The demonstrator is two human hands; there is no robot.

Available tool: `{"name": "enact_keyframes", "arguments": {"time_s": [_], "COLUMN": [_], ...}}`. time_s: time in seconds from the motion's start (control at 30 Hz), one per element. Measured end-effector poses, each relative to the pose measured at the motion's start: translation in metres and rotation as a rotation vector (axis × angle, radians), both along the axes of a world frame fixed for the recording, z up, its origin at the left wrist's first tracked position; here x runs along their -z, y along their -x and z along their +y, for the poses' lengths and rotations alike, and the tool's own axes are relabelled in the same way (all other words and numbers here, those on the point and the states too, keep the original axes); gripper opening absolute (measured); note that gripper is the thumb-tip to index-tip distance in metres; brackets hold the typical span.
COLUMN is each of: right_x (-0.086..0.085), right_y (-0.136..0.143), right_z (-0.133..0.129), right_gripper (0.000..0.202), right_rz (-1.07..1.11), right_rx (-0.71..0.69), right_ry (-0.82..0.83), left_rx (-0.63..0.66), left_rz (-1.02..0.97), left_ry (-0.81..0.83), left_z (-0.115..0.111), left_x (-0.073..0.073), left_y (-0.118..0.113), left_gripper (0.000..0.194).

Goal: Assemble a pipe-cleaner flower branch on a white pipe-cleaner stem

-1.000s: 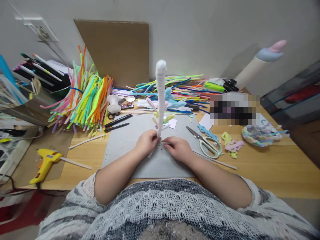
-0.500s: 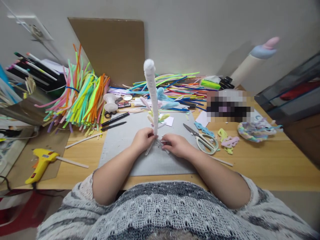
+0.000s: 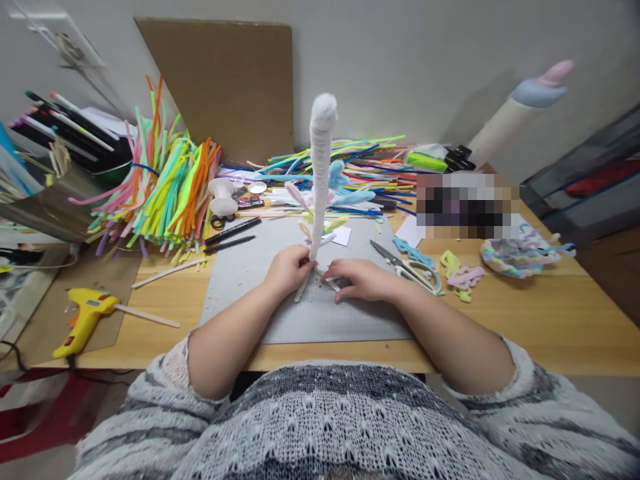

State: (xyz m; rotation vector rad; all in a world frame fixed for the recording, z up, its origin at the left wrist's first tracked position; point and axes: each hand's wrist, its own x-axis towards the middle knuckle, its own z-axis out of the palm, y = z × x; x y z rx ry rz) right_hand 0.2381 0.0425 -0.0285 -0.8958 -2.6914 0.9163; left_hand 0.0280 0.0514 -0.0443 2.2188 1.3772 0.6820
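A tall white fuzzy stem (image 3: 321,173) with a rounded top stands nearly upright over the grey mat (image 3: 280,320). My left hand (image 3: 290,270) is closed on its base, fingers pressed together. Thin white strips spread out from the bottom of the stem onto the mat. To the right, my right hand (image 3: 357,279) is closed around one of these white strips, its thumb below the fingers. Yellow, pink and blue fuzzy petals (image 3: 337,175) show behind the stem; whether they are joined to it is unclear.
Open scissors (image 3: 405,268) lie right of the mat, near blue, yellow and pink fuzzy pieces. Black pens (image 3: 233,232), a white spool and a bundle of coloured pipe cleaners (image 3: 170,193) are at the left. A yellow glue gun (image 3: 87,320) rests at the far left.
The stem's top has tilted to the right. My right hand has shifted slightly right and its fingers have changed position around the strip. The whole view has moved a little.
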Motion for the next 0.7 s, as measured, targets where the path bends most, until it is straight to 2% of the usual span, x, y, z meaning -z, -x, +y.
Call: {"name": "enact_keyframes", "arguments": {"time_s": [0.1, 0.2, 0.33, 0.47, 0.57, 0.7], "right_x": [-0.004, -0.006, -0.002, 0.003, 0.005, 0.007], "right_y": [0.004, 0.012, 0.024, 0.030, 0.033, 0.034], "right_z": [-0.006, -0.023, -0.043, -0.047, -0.047, -0.046], "right_gripper": [0.042, 0.036, 0.024, 0.036, 0.040, 0.044], "right_rz": [-0.016, 0.021, 0.036, 0.036, 0.053, 0.000], "right_rx": [0.007, 0.028, -0.097, -0.165, -0.240, -0.237], "right_ry": [-0.057, -0.146, -0.235, -0.358, -0.347, -0.235], "left_rx": [0.006, -0.013, -0.004, 0.004, 0.009, 0.011], "left_rz": [-0.002, -0.019, -0.031, -0.041, -0.052, -0.066], "left_ry": [-0.008, -0.010, -0.011, -0.021, -0.012, 0.061], "left_z": [0.000, 0.000, 0.000, -0.001, -0.001, 0.004], "left_x": [0.001, 0.002, 0.001, 0.000, 0.001, 0.003], "left_y": [0.000, 0.000, 0.000, -0.001, 0.000, 0.003], "left_gripper": [0.008, 0.007, 0.008, 0.008, 0.009, 0.010]}}
